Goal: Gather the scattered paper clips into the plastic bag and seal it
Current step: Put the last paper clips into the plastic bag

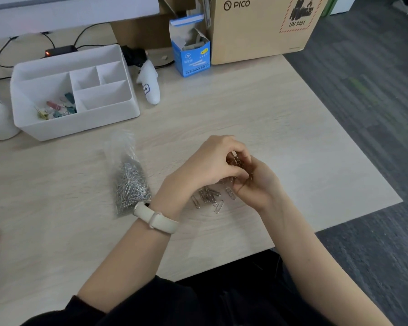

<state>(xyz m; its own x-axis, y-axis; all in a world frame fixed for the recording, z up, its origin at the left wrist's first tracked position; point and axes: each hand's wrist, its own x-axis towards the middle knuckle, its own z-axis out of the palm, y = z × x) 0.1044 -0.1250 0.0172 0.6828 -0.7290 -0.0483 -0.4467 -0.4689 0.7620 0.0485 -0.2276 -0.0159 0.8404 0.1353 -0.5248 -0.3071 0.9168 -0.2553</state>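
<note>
Partly hidden paper clips, left hand, right hand gripping

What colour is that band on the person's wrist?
The wristband is cream-white; head view shows it.

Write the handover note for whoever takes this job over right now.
Left hand and right hand: together over the table, fingers curled round a bunch of clips.
Plastic bag: lies left of the left wrist, already holds many clips; whether it is sealed does not show.
Loose clips: a few on the table under the hands.
Left: bag the bunch, gather the rest, seal.
</note>
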